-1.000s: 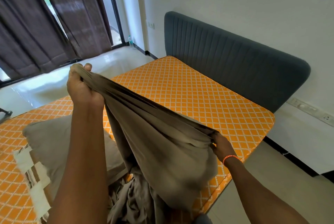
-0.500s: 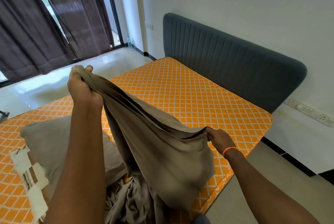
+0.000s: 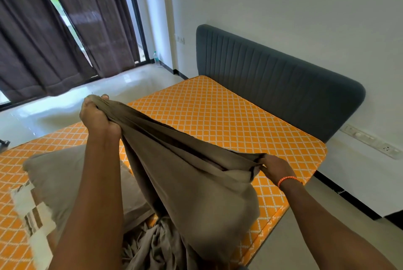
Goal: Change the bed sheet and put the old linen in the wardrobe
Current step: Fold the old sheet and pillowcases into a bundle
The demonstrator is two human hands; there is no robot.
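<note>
A taupe bed sheet hangs bunched between my two hands above the bare orange diamond-patterned mattress. My left hand grips one gathered end, raised over the middle of the bed. My right hand, with an orange wristband, pinches the other end lower down near the mattress's right edge. The sheet's loose remainder piles in folds at the bottom.
A taupe pillow lies on the mattress at left, with a white and brown striped cloth beside it. A dark grey headboard stands against the white wall. Dark curtains cover the window; pale floor runs on both sides.
My right hand has slid a little to the right along the sheet's edge, stretching the cloth tighter. My left hand keeps its grip in about the same place.
</note>
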